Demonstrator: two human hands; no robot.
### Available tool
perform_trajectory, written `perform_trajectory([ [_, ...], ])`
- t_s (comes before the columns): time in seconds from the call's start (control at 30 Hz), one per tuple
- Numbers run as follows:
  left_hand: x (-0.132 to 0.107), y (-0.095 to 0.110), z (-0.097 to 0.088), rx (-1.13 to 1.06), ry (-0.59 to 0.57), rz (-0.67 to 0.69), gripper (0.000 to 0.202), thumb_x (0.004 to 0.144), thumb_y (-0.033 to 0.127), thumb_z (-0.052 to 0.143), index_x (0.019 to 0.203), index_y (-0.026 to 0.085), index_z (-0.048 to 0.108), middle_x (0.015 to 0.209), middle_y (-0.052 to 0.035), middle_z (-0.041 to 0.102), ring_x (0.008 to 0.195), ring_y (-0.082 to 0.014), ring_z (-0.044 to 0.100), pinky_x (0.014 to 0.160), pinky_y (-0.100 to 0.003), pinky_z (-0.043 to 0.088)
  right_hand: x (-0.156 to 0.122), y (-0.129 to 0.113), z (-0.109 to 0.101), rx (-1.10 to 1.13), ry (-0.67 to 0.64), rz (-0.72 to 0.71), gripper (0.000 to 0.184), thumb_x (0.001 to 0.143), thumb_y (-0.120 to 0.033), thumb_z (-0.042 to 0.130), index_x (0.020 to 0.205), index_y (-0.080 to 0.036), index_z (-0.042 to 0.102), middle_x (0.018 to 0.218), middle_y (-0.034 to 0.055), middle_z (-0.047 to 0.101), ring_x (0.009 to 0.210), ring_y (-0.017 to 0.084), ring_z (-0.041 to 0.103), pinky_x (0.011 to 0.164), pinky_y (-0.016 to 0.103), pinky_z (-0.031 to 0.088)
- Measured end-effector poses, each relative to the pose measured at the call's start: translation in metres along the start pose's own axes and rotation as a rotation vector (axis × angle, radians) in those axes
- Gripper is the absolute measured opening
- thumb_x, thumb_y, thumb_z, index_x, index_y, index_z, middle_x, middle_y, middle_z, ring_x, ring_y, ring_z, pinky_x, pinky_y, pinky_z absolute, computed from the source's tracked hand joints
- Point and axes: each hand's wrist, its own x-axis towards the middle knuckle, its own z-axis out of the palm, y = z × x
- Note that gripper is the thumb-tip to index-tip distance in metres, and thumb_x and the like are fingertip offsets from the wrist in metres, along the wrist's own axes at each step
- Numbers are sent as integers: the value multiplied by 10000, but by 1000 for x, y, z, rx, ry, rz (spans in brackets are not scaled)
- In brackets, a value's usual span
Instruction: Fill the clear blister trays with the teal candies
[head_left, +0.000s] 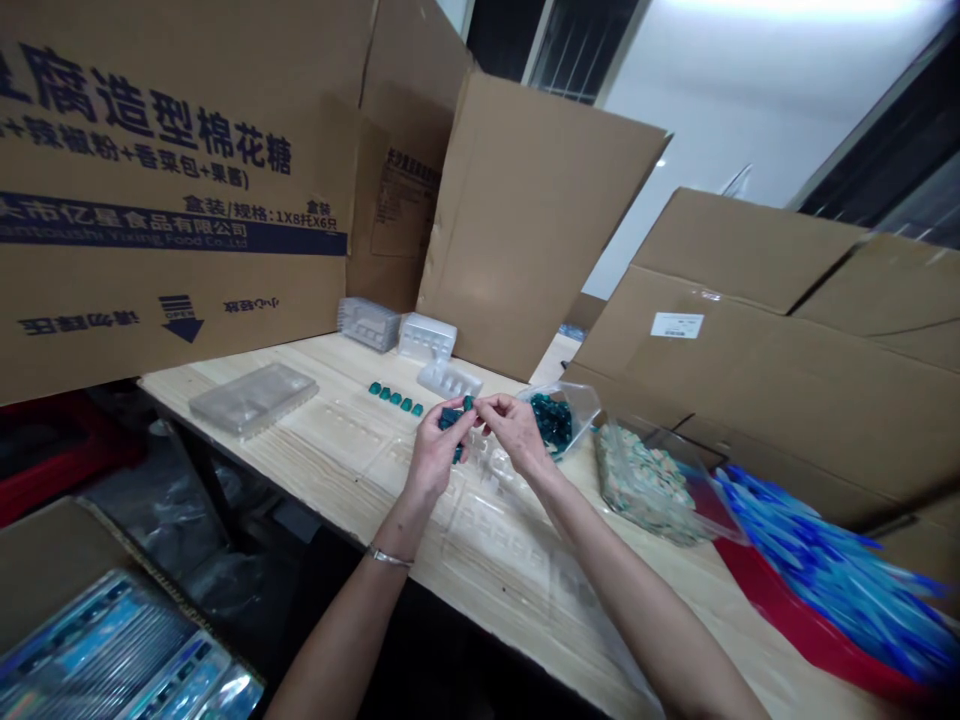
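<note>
On the pale wood table (169, 385), the left hand (442, 450) was curled nearly shut on small shiny blue-green pieces (450, 420), the right hand (517, 430) pinched them too, and a clear plastic box (581, 400) of more sat just beside it.

Pale wooden table (176, 385), clear plastic tray (253, 398), teal gummy pieces (394, 397)
</note>
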Motion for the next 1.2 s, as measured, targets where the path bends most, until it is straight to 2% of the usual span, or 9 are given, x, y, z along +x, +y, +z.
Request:
perform_trajectory([
  [0.23,4,-6,-4,220,34,82,389,682,444,683,929,155,603,579,37,532,399,-49,407,347,-163,310,-9,2,-7,-136,-101,-137,235,739,-379,605,761,-149,650,623,18,644,570,137,595,544,239,474],
  [0.4,4,-8,-5,231,-7,76,338,709,442,653,879,153,614,707,-5,580,450,-51,434,359,-162,326,-16,-3,-7,-302,-13,-222,136,746,-275,556,762,-158,622,652,14,630,557,119,570,519,215,451],
  [0.5,4,-7,-6,359,-27,103,295,732,424,635,866,162,618,617,19,544,429,-59,422,358,-164,317,-15,-5,-10,-300,-15,-279,214,740,-266,574,919,-165,634,817,43,672,624,129,606,554,226,480],
  [0.6,4,-3,-6,473,-66,92,249,748,390,623,870,172,626,491,50,469,384,-74,396,350,-175,294,-13,-4,-14,-316,-36,-321,189,745,-260,583,873,-159,678,831,61,689,695,157,638,643,260,505],
  [0.7,4,1,-5,554,-53,142,164,716,283,657,849,186,654,534,24,541,436,-93,455,408,-185,345,-11,0,-16,-237,-35,-215,227,774,-293,560,867,-132,691,733,60,688,657,172,650,640,278,517],
  [0.83,5,2,-4,638,22,297,112,647,138,684,738,201,675,730,-31,655,684,-139,574,626,-200,437,-11,2,-19,-41,-113,-78,277,774,-373,595,891,-139,687,704,41,681,627,153,641,651,279,527],
  [1.0,5,3,-8,813,-76,359,141,711,160,625,839,192,674,856,-41,682,806,-165,598,783,-265,435,-11,-5,-26,223,-264,147,366,714,-457,671,891,-139,702,751,58,689,638,129,623,667,268,521],
  [1.1,5,6,-12,836,-81,323,165,704,215,655,864,179,672,832,-32,666,760,-149,587,724,-255,442,-6,-3,-30,195,-246,126,321,624,-383,757,840,-150,713,757,41,690,627,120,606,649,252,503],
  [1.2,7,13,-19,612,-30,215,287,695,306,688,948,178,648,707,9,593,562,-90,507,518,-210,406,3,18,-32,62,-101,26,251,627,-341,747,800,-162,717,726,26,692,628,132,605,644,257,486],
])
